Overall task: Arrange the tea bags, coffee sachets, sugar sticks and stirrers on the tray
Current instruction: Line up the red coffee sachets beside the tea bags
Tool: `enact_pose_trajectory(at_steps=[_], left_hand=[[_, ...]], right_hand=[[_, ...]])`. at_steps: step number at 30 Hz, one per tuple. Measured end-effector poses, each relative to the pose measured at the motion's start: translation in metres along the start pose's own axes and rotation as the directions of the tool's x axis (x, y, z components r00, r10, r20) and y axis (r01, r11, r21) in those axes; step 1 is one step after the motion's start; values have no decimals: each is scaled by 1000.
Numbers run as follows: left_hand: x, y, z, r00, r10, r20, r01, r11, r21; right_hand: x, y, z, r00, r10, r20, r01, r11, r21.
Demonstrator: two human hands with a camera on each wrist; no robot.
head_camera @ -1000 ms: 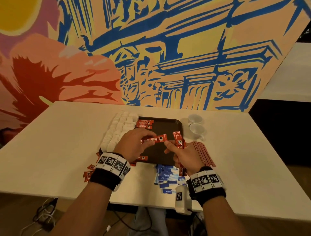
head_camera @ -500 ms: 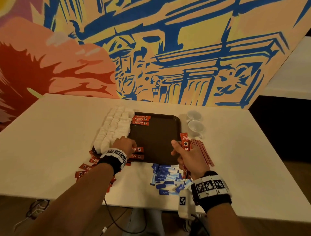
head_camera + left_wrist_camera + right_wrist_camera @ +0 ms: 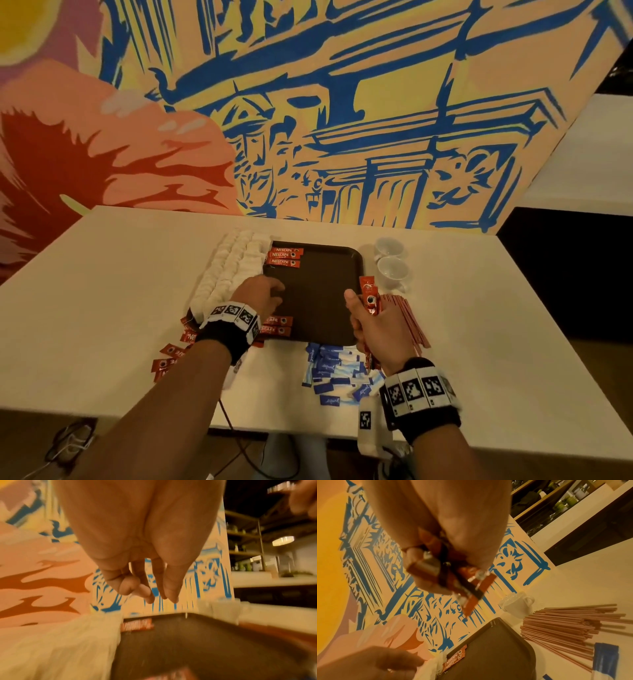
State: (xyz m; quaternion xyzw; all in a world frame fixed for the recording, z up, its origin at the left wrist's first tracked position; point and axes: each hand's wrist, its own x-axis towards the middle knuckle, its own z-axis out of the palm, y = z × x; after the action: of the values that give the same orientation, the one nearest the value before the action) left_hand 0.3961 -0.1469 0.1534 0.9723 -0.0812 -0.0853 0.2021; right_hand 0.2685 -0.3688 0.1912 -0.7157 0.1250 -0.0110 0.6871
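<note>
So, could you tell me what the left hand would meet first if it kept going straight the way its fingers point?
Probably the bare tray; beyond that, the three coffee sachets at its far left corner, though depth is uncertain.

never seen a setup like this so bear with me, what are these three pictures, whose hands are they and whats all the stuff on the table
No machine: a person wears three cameras. The head view looks down at both hands; each wrist view looks along one hand.

On the white table sits a dark tray with red coffee sachets at its far left corner. Around it lie white tea bags, blue sugar sticks, stirrers and two cups.

The right hand grips a bundle of sachets. The left hand holds nothing.
</note>
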Motion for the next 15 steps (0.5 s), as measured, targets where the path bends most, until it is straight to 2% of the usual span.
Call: enact_pose_trajectory(at_steps=[3, 6, 10, 13, 15], left_hand=[[-33, 28, -23, 991, 25, -134, -56, 970, -236], [-78, 52, -33, 976, 144, -165, -200, 889, -411], [-126, 68, -29, 943, 330, -49, -305, 795, -525], [-147, 76, -21, 904, 421, 68, -332, 794, -509], [-156, 81, -14, 883, 460, 98, -359, 795, -489]], right_hand=[[-14, -4, 2, 999, -13, -42, 16, 997, 76], [-31, -5, 5, 994, 0, -107, 20, 981, 191], [-53, -4, 7, 987, 4, -159, 50, 940, 337], [-64, -7, 8, 982, -4, -189, 87, 898, 432], [-69, -11, 11, 980, -7, -197, 105, 863, 493]])
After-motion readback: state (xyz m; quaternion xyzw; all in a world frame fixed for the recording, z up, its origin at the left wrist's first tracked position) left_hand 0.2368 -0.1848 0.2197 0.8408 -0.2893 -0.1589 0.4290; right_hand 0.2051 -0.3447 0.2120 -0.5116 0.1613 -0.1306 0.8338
